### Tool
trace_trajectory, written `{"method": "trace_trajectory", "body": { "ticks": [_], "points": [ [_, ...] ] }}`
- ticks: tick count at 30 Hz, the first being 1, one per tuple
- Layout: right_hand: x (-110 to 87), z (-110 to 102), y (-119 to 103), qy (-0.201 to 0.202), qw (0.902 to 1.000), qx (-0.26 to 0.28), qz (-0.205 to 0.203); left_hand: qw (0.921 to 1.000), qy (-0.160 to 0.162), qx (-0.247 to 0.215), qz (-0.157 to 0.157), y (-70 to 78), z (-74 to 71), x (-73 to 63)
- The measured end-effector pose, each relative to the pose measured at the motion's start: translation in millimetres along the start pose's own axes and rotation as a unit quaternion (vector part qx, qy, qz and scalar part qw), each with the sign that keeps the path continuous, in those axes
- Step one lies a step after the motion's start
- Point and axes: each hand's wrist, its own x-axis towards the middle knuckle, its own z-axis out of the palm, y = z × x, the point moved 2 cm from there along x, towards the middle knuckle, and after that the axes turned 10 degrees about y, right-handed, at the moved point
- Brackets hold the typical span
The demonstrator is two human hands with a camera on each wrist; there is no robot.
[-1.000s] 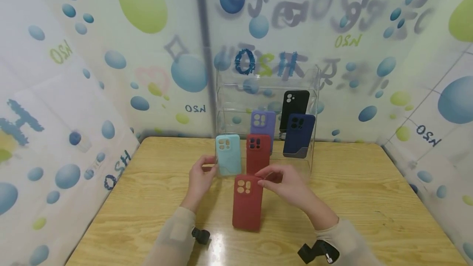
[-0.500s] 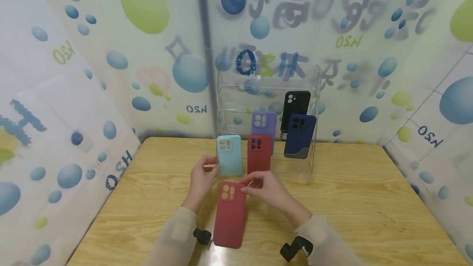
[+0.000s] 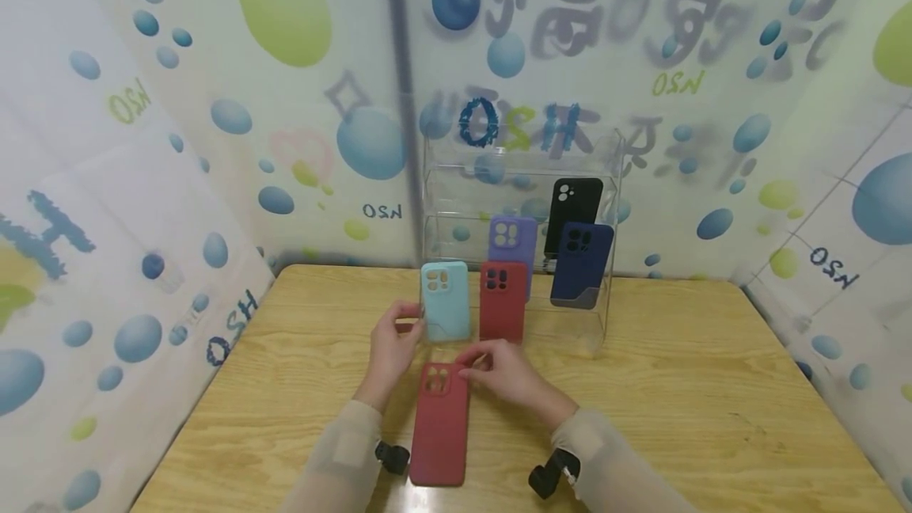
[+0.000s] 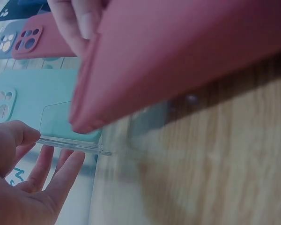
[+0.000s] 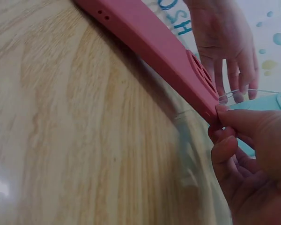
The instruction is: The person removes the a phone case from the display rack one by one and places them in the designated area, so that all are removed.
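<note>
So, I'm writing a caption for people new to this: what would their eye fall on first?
Most likely the foreground red phone case, its top right corner in the head view pinched by the right hand. Behind it, five more phone cases sit in a clear rack, its left edge held by the left hand. Blue and green bubbles dot the wall.

on the table [image 3: 698, 394], before the wall [image 3: 370, 62], the stand [image 3: 456, 217] holds five cases [image 3: 503, 311]; a sixth case [image 3: 439, 442] is in front, between left hand [image 3: 392, 345] and right hand [image 3: 511, 375].
</note>
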Motion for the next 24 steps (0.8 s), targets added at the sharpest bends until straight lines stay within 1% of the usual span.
{"method": "trace_trajectory", "body": {
  "ticks": [4,7,11,14,17,20,22,24],
  "points": [
    [1.4,5,6,-0.013,0.9998,-0.013,-0.009,1.0000,-0.003,-0.004,0.006,1.5,0.3,-1.2],
    [1.8,6,9,-0.030,0.9994,-0.012,-0.008,0.9999,-0.004,-0.002,0.009,2.3,0.7,-1.6],
    [1.9,8,8,-0.053,0.9986,-0.003,-0.002,1.0000,-0.003,-0.001,0.009,1.9,0.9,-1.1],
    [2.8,9,7,-0.057,0.9982,-0.014,-0.006,1.0000,-0.002,-0.002,0.007,1.2,0.8,-0.4],
    [4.3,11,7,-0.048,0.9967,-0.053,-0.037,1.0000,-0.002,-0.003,0.007,0.4,0.5,0.2],
    [5.5,11,7,-0.035,0.9929,-0.087,-0.073,1.0000,-0.002,-0.002,0.007,0.1,0.0,0.5],
    [6.0,12,7,-0.030,0.9913,-0.096,-0.085,1.0000,-0.002,-0.003,0.007,0.4,-0.5,0.4],
    [5.8,12,7,-0.030,0.9915,-0.093,-0.085,1.0000,-0.002,-0.002,0.006,0.6,-0.8,0.3]
  ]
}}
